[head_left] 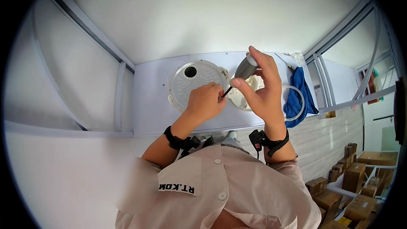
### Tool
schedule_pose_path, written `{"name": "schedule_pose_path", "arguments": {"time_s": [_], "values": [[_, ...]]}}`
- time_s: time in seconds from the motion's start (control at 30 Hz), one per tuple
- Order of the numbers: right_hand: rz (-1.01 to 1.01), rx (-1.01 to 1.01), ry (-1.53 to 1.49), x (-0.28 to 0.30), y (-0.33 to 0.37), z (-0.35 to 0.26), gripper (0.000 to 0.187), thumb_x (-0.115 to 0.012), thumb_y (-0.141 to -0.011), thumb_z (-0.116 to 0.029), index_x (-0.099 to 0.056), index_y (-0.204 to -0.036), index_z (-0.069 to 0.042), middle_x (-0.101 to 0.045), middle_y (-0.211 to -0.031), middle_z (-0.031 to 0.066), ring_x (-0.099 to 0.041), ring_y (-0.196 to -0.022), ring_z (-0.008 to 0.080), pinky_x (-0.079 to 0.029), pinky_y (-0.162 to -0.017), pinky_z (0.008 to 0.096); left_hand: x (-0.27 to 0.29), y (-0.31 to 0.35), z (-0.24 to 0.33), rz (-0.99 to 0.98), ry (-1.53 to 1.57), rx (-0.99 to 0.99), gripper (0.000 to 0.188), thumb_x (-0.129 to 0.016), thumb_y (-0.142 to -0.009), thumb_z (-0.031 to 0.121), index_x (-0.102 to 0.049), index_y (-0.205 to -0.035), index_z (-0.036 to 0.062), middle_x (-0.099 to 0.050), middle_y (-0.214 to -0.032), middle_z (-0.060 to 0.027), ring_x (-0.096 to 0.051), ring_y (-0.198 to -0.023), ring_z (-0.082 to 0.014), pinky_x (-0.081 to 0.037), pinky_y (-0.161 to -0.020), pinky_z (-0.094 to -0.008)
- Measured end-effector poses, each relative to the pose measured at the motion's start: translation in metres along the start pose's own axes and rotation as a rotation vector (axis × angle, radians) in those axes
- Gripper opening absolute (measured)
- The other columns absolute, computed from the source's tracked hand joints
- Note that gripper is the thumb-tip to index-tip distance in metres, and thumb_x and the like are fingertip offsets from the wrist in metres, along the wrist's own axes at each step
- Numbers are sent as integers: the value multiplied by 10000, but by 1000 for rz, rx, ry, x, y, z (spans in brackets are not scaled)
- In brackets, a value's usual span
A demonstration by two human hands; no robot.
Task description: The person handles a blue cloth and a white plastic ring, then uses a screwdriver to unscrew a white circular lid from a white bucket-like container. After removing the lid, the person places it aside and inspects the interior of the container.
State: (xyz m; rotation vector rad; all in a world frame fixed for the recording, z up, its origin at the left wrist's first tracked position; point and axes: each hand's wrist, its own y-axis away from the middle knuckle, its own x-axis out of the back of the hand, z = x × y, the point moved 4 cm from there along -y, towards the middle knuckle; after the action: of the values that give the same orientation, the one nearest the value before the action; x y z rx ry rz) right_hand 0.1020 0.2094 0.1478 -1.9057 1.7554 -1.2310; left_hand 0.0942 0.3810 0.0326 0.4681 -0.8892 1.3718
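Note:
My right hand (260, 89) grips a grey-handled screwdriver (243, 70), its dark shaft slanting down and left. My left hand (206, 101) pinches the shaft's tip with closed fingers, at the edge of a round white perforated lid (190, 82) with a dark hole in it. The lid lies on the white table (148, 101). A second white round part (243, 97) sits partly hidden behind my right hand. Both wrists wear black straps.
A blue cloth (299, 95) and a clear ring-shaped gasket (296, 101) lie at the table's right end. White partition walls stand to the left and behind. Several cardboard boxes (354, 178) are stacked on the floor at lower right.

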Motion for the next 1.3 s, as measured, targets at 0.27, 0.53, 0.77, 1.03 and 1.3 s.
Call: {"name": "schedule_pose_path", "arguments": {"time_s": [0.27, 0.53, 0.77, 1.03, 1.3], "values": [[57, -73, -220, -7, 10, 19, 656, -687, -976, 19, -446, -1586, -13, -673, -1397, 218, -727, -1169, 297, -589, -981, 393, 1, 0, -2, -15, 22, 4, 158, -796, -831, 198, -708, -878, 75, -728, -860, -55, -727, -758, -268, -570, -664, -399], [2, 31, -293, -1, 9, 10, 609, -622, -1032, -12, -407, -1602, -19, -599, -1487, 249, -701, -1237, 314, -571, -1012, 410, -2, -4, -5, -24, -2, 11, 162, -783, -864, 227, -725, -877, 76, -742, -864, -67, -728, -765, -280, -565, -668, -409], [125, 58, -360, 11, 17, 18, 605, -630, -1045, -43, -378, -1594, -6, -572, -1478, 281, -675, -1252, 340, -548, -1047, 431, 5, -2, -4, -27, 64, 49, 144, -770, -909, 211, -734, -917, 72, -747, -906, -88, -731, -793, -287, -567, -702, -400], [199, 28, -369, 16, 27, 27, 633, -646, -1033, -34, -354, -1595, -14, -561, -1454, 299, -673, -1251, 365, -568, -1022, 443, 30, 14, -20, 0, 72, 50, 148, -770, -897, 169, -733, -1003, 72, -731, -977, -77, -733, -832, -265, -574, -723, -385], [49, 145, -448, 4, 42, 12, 664, -683, -1011, -34, -372, -1597, -45, -578, -1420, 305, -688, -1175, 378, -568, -1007, 484, 53, 47, -21, -45, -22, -171, 245, -835, -793, 146, -719, -1006, 109, -688, -943, -20, -646, -924, -267, -543, -832, -403]]}}
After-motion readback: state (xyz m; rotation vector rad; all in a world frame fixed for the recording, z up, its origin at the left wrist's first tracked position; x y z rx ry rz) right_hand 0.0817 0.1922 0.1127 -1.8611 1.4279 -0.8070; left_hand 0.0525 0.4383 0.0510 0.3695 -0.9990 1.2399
